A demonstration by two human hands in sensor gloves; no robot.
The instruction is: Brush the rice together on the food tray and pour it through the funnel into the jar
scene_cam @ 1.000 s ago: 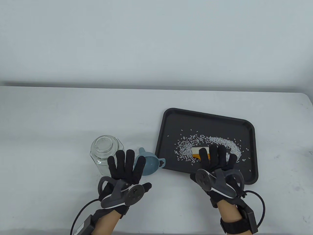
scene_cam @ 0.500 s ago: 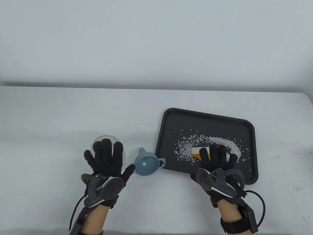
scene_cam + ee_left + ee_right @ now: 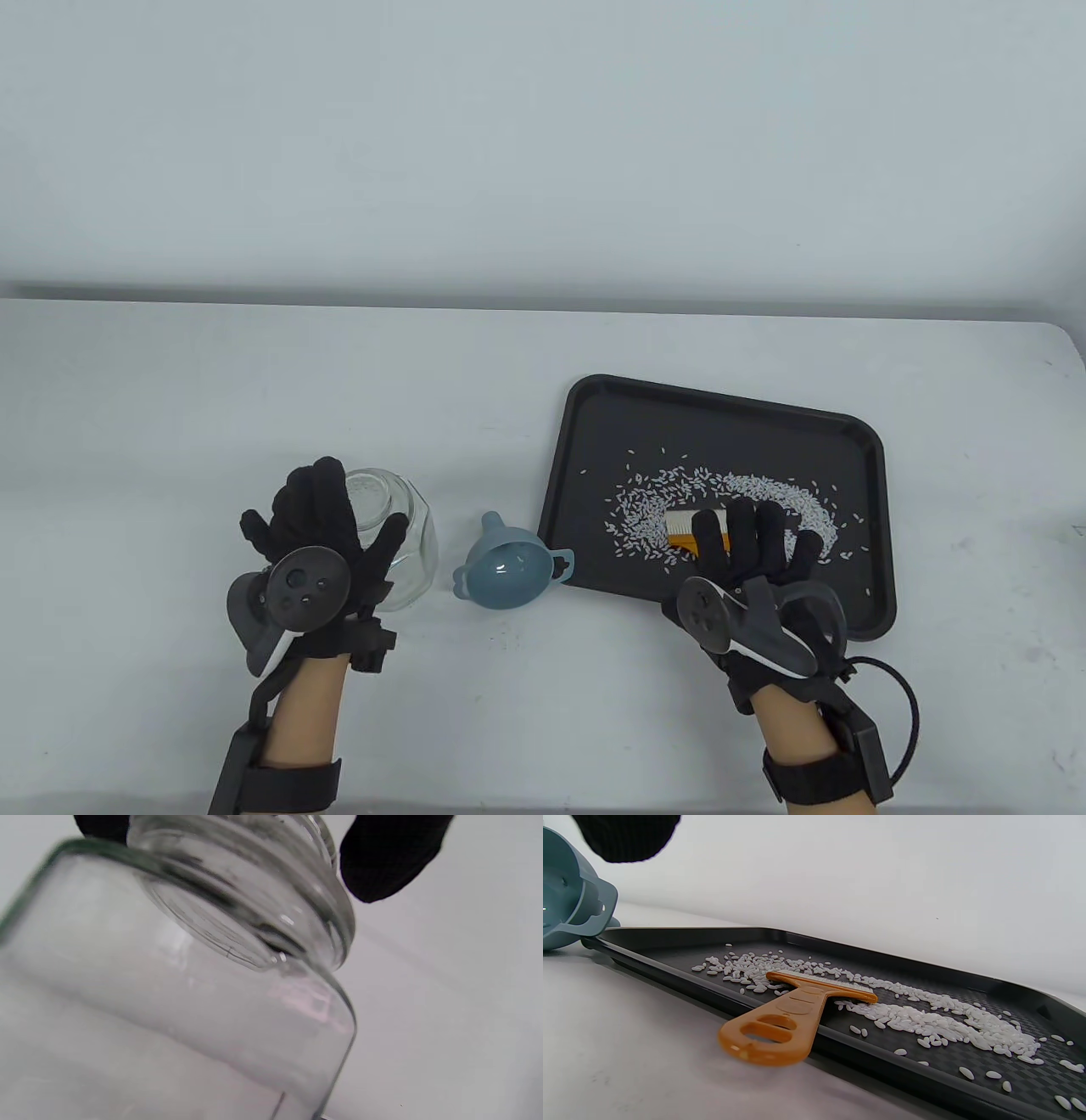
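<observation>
The work is sitting at its setup stage: the rice [image 3: 730, 509] is lying in a loose curved band on the black tray [image 3: 594, 407], not yet gathered, and the funnel [image 3: 509, 570] is resting on its side on the table between the jar [image 3: 407, 531] and the tray, touching the tray's near-left rim. The left hand [image 3: 327, 531] is wrapping around the left side of the jar, fingers spread and curving against the glass, though whether it is gripping firmly or only touching is hard to judge from the wrist view. The right hand [image 3: 751, 543] is hovering with straight, relaxed fingers over the brush [image 3: 793, 1010], holding nothing. The brush is lying with its bristle edge in the rice and its orange slotted handle overhanging the tray's near rim. Next, probably, the funnel needs seating in the jar's threaded mouth and the brush needs picking up. The jar is clear and faceted, the funnel smooth grey-blue plastic, and the tray floor finely textured.
</observation>
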